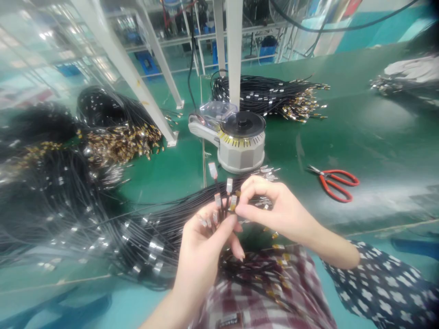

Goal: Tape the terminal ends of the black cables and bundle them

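Note:
My left hand [202,246] is closed around a small bunch of thin black cables [221,208] whose metal connector ends stick up above my fingers. Just to the right, my right hand [274,205] pinches one of those connector ends [233,202] between thumb and forefinger. Both hands hover over the near edge of the green table [377,137], above a loose spread of black cables [144,228] with silver sleeves. More cable ends lie on the plaid cloth [274,292] at my lap.
A grey round tape dispenser [236,137] stands just beyond my hands. Red-handled scissors [334,180] lie to the right. Cable bundles with gold connectors [120,141] pile at left and at the back [274,96]. White frame posts [234,50] rise from the table.

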A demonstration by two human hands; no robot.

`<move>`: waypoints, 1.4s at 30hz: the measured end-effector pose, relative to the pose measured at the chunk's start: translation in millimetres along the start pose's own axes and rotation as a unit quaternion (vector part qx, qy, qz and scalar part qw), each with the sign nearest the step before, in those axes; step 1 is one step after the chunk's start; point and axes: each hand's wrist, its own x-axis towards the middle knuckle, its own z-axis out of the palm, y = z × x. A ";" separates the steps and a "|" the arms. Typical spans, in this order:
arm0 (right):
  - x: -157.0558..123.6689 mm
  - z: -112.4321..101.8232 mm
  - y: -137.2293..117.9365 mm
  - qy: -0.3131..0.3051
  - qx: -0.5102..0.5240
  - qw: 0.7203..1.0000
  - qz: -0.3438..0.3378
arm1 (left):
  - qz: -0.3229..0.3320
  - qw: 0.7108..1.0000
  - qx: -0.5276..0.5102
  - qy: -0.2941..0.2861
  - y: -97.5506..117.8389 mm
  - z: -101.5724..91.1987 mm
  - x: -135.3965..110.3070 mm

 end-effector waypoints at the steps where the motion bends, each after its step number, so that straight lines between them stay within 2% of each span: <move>1: 0.3 0.1 0.0 0.002 -0.002 1.000 -0.001 | 0.001 1.000 0.001 -0.001 0.1 -0.1 0.1; 12: -0.3 3.8 -2.5 0.031 -0.036 0.999 -0.003 | -0.002 1.000 0.000 0.002 -1.9 0.1 -0.7; 19: -0.6 5.1 -4.3 0.053 -0.074 0.996 -0.011 | 0.007 0.999 -0.010 0.035 -0.7 5.7 4.8; 33: 0.5 1.9 0.0 0.023 -0.084 0.996 -0.035 | -0.035 0.998 -0.040 0.018 3.5 1.0 6.1; 39: 0.3 4.2 -4.3 0.023 -0.094 0.995 -0.020 | -0.026 0.998 -0.030 0.039 5.0 1.2 7.2; 42: 0.9 4.3 -5.9 0.026 -0.096 0.995 -0.012 | -0.017 0.999 -0.027 0.023 4.6 1.0 7.2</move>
